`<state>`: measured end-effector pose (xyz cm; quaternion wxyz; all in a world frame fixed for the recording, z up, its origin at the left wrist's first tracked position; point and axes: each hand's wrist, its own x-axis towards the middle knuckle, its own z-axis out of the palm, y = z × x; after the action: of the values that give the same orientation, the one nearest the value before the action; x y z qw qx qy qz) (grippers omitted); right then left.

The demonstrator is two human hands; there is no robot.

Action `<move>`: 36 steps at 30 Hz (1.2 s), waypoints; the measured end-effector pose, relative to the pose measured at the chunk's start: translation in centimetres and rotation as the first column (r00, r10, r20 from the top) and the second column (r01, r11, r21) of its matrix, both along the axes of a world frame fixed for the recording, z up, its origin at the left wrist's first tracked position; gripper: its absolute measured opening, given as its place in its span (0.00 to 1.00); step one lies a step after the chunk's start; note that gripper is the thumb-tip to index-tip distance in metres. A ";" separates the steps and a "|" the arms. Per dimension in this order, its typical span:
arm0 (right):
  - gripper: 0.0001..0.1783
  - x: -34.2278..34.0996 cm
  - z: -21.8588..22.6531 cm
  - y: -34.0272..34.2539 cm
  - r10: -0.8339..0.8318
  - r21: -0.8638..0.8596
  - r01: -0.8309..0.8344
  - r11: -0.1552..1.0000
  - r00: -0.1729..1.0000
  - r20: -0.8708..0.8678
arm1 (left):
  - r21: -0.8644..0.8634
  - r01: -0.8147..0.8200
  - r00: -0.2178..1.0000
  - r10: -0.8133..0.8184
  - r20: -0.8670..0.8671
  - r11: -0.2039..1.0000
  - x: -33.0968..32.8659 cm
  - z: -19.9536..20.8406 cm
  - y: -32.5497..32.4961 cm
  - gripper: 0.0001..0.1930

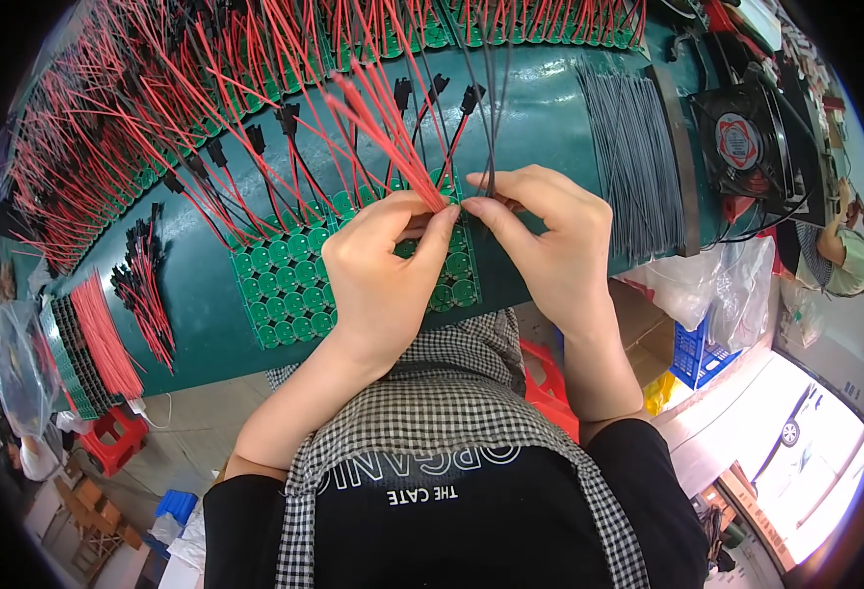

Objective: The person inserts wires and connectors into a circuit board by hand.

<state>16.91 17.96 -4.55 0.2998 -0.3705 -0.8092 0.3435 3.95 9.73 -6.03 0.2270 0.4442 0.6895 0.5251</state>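
Working over a near panel of round green circuit boards, both hands met close to its right part, fingertips just beside each other. Left hand: thumb and forefinger pinched the lower end of a loose red wire bundle, which fanned up and away toward the far side. Right hand: thumb and forefinger pinched together on a few thin dark wires, these rising nearly straight; exact count could not be told. Whether any wire end touched a board under the fingers was hidden.

Panel lay flat on the green tabletop, at the edge nearest the wearer, partly covered by the left hand. Along its far side stood red-and-black leads tipped with black connectors, leaning outward. Beyond, more board panels ran across the far side, thick with upright red and dark wires.

Right of the hands: a wide row of dark grey wires, laid side by side against a dark bar; past that, a black fan. Left: a heap of connector leads, then a flat bunch of red wires near the tabletop's left end. Wearer had on a checked apron. Below, at right, sat a blue crate beside clear plastic bags.
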 end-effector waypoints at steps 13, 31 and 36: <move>0.11 0.4 -0.3 0.2 -0.037 0.050 0.044 0.998 0.991 -0.127 | 0.019 -0.034 0.999 0.033 0.029 0.999 0.1 -0.2 0.0 0.05; 0.08 -0.6 -0.5 0.4 -0.035 0.101 0.051 0.994 0.987 -0.155 | 0.001 -0.003 1.000 0.003 -0.015 1.000 -0.1 0.1 0.2 0.05; 0.05 0.1 -0.7 0.4 -0.093 0.045 0.107 0.993 0.968 -0.234 | 0.003 -0.011 1.000 0.011 0.011 1.000 -0.1 0.3 0.2 0.04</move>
<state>17.02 18.35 -5.27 0.4196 -0.3595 -0.7586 0.3453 3.86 9.94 -5.72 0.2272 0.4377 0.6899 0.5299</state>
